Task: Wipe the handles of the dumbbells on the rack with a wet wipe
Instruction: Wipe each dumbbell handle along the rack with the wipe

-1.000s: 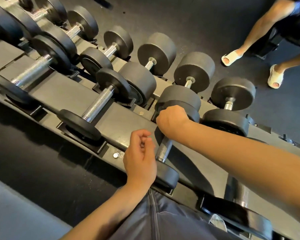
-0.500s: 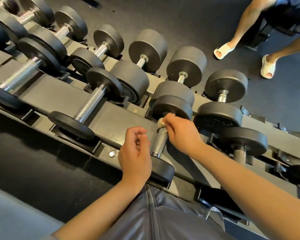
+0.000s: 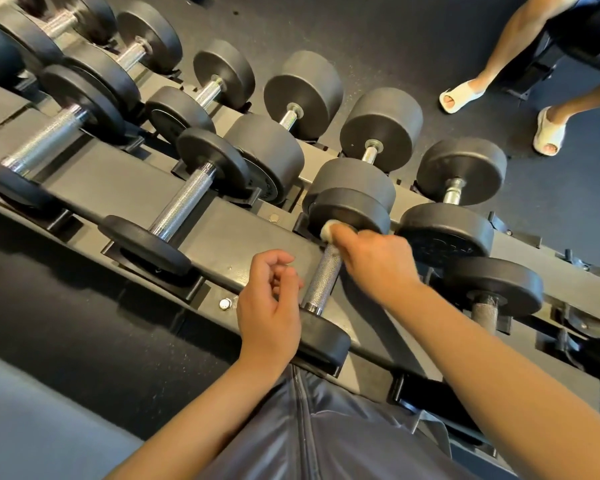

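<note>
The right hand (image 3: 374, 261) pinches a white wet wipe (image 3: 329, 232) in its grip against the far end of a knurled dumbbell handle (image 3: 323, 278) on the rack (image 3: 222, 233). The left hand (image 3: 269, 306) hovers just beside the handle, loosely curled, holding nothing.

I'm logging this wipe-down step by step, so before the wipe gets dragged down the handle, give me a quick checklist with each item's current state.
1. Wet wipe held in the right hand: ok, pinched at the fingertips.
2. Wipe on the knurled handle: ok, at its far end by the upper weight head.
3. Path down the handle clear: ok, bare metal shows below the wipe.
4. Left hand out of the way: ok, loosely curled beside the handle, holding nothing.
5. Dumbbell seated in the rack: ok.
6. Wipe still damp: cannot tell.
</note>
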